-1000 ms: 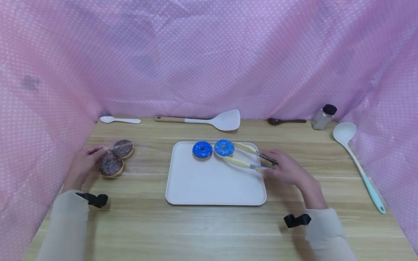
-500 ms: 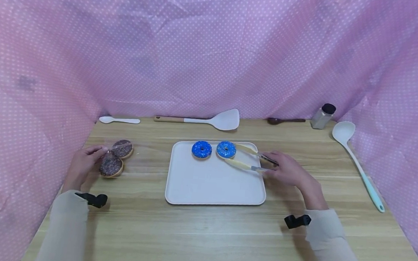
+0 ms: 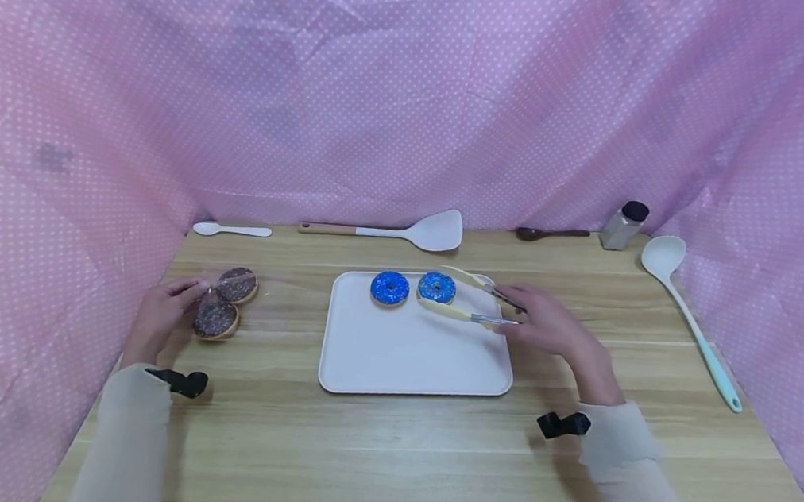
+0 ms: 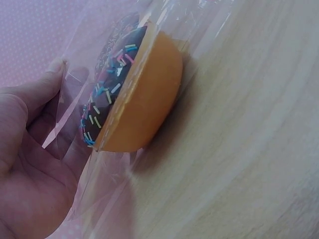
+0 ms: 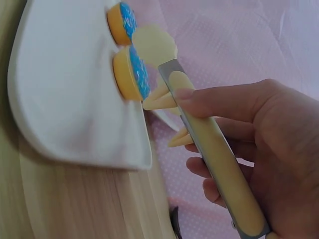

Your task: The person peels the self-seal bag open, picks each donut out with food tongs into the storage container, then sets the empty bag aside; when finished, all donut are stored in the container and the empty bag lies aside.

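In the head view, my left hand [image 3: 158, 317] pinches a clear plastic bag [image 4: 75, 94] at the left of the table. Two chocolate-iced doughnuts [image 3: 216, 322] with sprinkles are inside the bag; the nearer doughnut [image 4: 139, 94] tilts on its edge in the left wrist view. My right hand [image 3: 546, 323] grips tongs [image 3: 448, 312] with cream tips and metal arms. The tongs are spread over the right part of a white tray [image 3: 414, 356], one tip on either side of a light blue doughnut [image 3: 445, 293]. A darker blue doughnut [image 3: 379, 289] sits left of it.
Along the back lie a white spoon [image 3: 235, 230], a spatula [image 3: 435, 232] and a dark spoon [image 3: 533, 234]. A jar with a black lid [image 3: 619, 230] stands back right. A ladle [image 3: 696, 332] lies along the right edge. Pink dotted cloth [image 3: 414, 108] encloses the table.
The light blue doughnut has shifted slightly right and settled on the tray. The tongs have spread wider and come off it, and my right hand has moved a little left. My left hand stays put.
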Tool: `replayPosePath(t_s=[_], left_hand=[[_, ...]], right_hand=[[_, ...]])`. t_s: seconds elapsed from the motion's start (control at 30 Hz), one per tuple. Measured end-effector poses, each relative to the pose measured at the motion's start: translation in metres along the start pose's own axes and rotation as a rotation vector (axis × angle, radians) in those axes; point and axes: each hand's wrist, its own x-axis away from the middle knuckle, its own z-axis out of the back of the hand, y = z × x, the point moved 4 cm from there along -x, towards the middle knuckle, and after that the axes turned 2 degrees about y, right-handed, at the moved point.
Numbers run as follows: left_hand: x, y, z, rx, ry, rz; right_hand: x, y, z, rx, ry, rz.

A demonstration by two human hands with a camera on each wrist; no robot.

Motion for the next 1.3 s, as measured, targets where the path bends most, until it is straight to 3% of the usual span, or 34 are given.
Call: replayPosePath(t_s=[0.2,0.53,0.77,1.3], left_hand=[[0.001,0.002,0.000,-0.014,0.006,0.003],[0.001,0.002,0.001,0.059,0.003,-0.020],[0.001,0.003,0.000,0.015,-0.013,-0.022],[0.002,0.005,-0.001,0.030,-0.011,-0.040]], right_hand=[[-0.022,-0.028,-0.017,0.008,-0.002,0.106],[-0.063,-0.095,-0.048,0.049,-0.076,0.241],[-0.080,-0.135,-0.068,0.113,-0.133,0.260],[-0.111,-0.189,-0.106,0.235,-0.142,0.231]])
